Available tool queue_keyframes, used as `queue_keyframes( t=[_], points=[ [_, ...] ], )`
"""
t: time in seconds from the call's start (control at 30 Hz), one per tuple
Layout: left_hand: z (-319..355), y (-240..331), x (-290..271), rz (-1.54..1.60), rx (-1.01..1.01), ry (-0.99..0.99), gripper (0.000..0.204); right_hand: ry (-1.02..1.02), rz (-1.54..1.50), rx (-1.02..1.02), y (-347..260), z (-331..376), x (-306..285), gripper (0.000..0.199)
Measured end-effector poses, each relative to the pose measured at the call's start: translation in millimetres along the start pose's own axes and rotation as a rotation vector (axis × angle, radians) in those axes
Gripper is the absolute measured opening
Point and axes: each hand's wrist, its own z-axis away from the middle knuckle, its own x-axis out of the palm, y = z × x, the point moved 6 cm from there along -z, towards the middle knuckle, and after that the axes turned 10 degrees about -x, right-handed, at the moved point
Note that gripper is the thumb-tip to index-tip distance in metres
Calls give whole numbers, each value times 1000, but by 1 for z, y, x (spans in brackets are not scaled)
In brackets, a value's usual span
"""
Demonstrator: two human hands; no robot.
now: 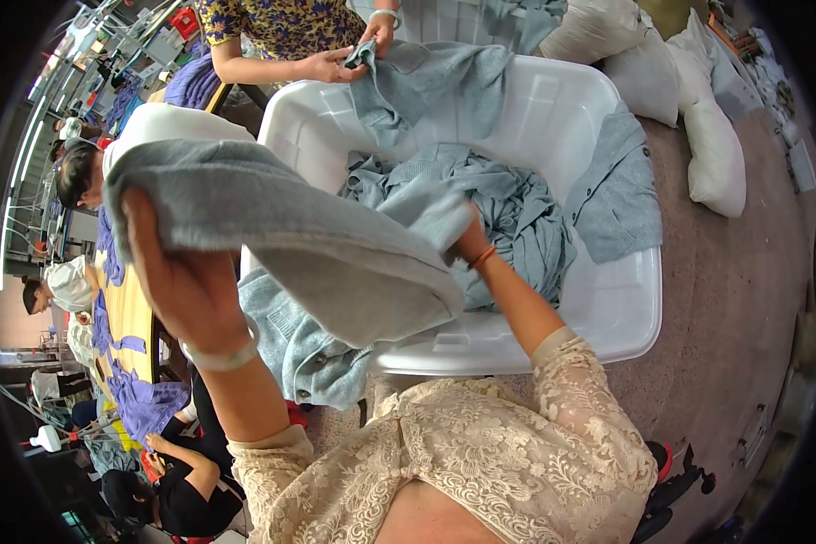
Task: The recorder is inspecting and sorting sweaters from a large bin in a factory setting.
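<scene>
A blue-grey knit garment (326, 245) is stretched out in the air between my hands, above the near left side of a white plastic tub (639, 317). My left hand (186, 290) holds it up at the left end, with the cloth draped over the fingers and hiding their tips. At the other end my right hand (471, 238) grips a part of the same cloth; it is smeared by motion. Under that hand, a heap of blue-grey knitwear (508, 208) lies in the tub. A buttoned cardigan (322, 349) hangs over the near left rim.
Another blue-grey cardigan (612, 186) hangs over the right rim. Across the tub, a co-worker's hands (344, 63) hold a blue-grey garment (435, 86). White stuffed sacks (712, 150) lie at the far right. To the left, people work along a table (136, 313) with purple knitwear.
</scene>
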Motion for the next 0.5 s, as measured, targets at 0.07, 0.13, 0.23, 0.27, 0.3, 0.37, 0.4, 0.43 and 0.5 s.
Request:
queue_keyframes(
  t=[0.07,0.13,0.23,0.27,0.3,0.37,0.4,0.43,0.5],
  points=[
    [-12,-2,-28,-54,-52,52,34,70,-227,221,58,-10,-40,14],
    [-15,-19,-47,-123,-71,171,29,715,-1352,1053,111,11,-53,20],
    [-11,-54,-61,-189,-173,218,23,845,-1215,1154,144,8,-119,30],
    [-10,-68,-59,-207,-226,174,24,854,-1197,1036,157,11,-137,33],
    [-7,-76,-60,-191,-242,200,24,869,-1229,1002,157,9,-153,33],
    [-5,-93,-66,-188,-337,153,23,878,-1198,1062,170,17,-169,31],
    [-6,-101,-67,-179,-370,151,22,883,-1194,1052,169,18,-179,30],
    [-6,-107,-68,-142,-388,164,22,883,-1188,1047,171,23,-184,30],
    [-4,-119,-61,-86,-419,176,23,888,-1142,1054,175,36,-193,29]
  ],
)
